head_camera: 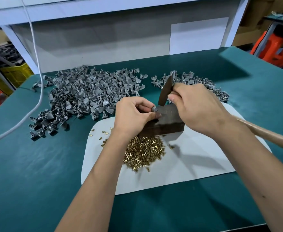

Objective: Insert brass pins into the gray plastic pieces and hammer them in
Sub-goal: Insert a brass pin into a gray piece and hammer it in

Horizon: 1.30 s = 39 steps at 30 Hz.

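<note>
My left hand (pixel 132 116) pinches a small gray plastic piece (pixel 154 109) against the top of a dark metal block (pixel 165 124). My right hand (pixel 196 108) grips a hammer near its head; the dark hammer head (pixel 166 90) hangs just above the piece, and the wooden handle (pixel 268 136) runs off to the right. A heap of brass pins (pixel 145 153) lies on the white sheet (pixel 204 164) in front of the block. I cannot see whether a pin sits in the held piece.
A big pile of gray plastic pieces (pixel 87 94) spreads over the green table (pixel 37 181) at the back left, a smaller pile (pixel 201 82) at the back right. A white cable (pixel 37 91) trails down the left side. An orange stool (pixel 274 47) stands beyond the table's right edge.
</note>
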### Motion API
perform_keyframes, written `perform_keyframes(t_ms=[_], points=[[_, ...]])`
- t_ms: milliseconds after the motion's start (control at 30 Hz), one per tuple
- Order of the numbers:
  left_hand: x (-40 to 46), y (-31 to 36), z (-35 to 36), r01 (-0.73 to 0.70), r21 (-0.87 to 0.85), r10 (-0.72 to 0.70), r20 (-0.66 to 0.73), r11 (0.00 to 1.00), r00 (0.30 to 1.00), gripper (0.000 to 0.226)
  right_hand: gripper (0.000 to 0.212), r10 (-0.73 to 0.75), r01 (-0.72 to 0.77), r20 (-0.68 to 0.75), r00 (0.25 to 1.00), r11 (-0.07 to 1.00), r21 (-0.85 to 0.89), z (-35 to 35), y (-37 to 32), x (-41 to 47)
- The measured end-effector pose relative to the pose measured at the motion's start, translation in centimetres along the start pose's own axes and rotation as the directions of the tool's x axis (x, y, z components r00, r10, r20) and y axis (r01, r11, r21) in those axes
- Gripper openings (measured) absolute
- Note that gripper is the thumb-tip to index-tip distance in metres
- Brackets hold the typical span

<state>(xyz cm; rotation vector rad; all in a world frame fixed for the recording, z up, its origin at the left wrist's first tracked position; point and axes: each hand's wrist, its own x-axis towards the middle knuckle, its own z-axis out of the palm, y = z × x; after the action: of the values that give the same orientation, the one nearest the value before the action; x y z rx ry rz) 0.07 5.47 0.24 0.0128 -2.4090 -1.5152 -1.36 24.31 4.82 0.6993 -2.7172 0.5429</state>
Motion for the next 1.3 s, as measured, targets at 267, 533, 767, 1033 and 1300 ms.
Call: perform_keyframes(t_ms=[267,533,767,1033,1300], points=[[-0.2,0.1,0.0,-0.009,0.002,0.009,0.024,1.0,1.0,0.026,0.017,0.077,-0.078,0.015,0.997,0.996,0.053,0.1,0.8,0.1],[0.1,-0.1,-0.2,-0.086,0.087,0.079,0.08,0.992,0.994,0.01,0.019,0.118,-0.114,-0.015,0.993,0.979,0.167,0.0,1.6,0.2],[0.5,-0.8,0.2,-0.12,0.186,0.129,-0.037,0.975,0.991,0.011,0.032,0.156,-0.16,0.036,0.987,0.973,0.166,0.7,1.4,0.1],[0.3,-0.6,-2.0,-0.239,0.125,0.227,0.106,0.963,0.968,0.026,0.031,0.174,-0.177,0.031,0.984,0.966,0.188,0.4,1.3,0.2],[0.4,-0.8,-1.5,-0.267,0.138,0.249,0.139,0.954,0.959,0.017,0.031,0.172,-0.174,0.028,0.985,0.961,0.216,0.3,1.0,0.2]])
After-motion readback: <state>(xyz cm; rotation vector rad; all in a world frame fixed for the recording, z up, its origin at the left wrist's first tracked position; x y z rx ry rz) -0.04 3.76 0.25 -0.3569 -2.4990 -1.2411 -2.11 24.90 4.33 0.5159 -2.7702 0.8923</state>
